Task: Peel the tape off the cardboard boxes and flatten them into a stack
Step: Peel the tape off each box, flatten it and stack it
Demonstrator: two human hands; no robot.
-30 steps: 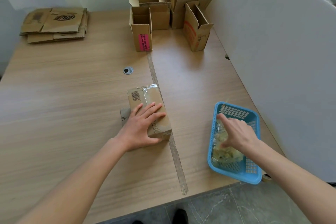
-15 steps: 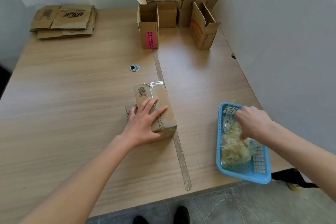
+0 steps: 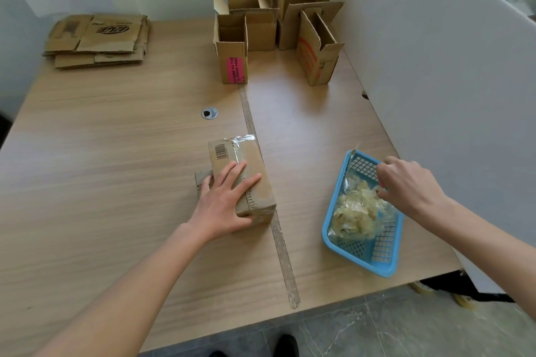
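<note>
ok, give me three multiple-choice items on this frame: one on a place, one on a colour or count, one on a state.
1. Where does the stack of flattened cardboard lie?
A. far left corner of the table
B. inside the basket
C. under the left hand

2. What colour is the basket holding the peeled tape?
A. red
B. blue
C. green

3. What state is the box under the left hand in?
A. flattened
C. open, flaps up
B. closed, tape on it

Answers:
1 A: it sits below the wall sign.
2 B: rim and mesh are blue; the right hand is over it.
3 B: shiny tape crosses its top.
</note>
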